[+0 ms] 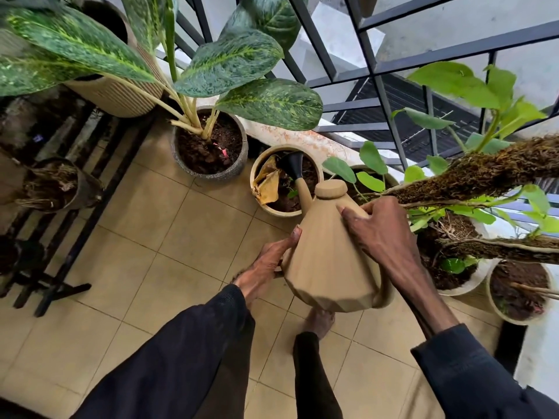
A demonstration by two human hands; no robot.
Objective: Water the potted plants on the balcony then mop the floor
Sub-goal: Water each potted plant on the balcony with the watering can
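Note:
A tan faceted watering can (325,255) is tipped forward, its black rose spout (292,164) over a small cream pot (314,164) holding dark soil and a dry yellow leaf. My right hand (381,231) grips the can's upper side near the handle. My left hand (267,264) supports the can's lower left side with straight fingers. A grey pot (239,164) with large variegated leaves stands to the left of the cream pot. White pots (472,282) with green vines on mossy poles stand at the right.
A black metal railing (378,86) runs behind the pots. A black metal rack (66,237) with a dried-out pot (87,189) stands at the left. A ribbed beige pot (121,95) sits at the back left. The floor is beige tile (145,267). My bare foot (319,323) is below the can.

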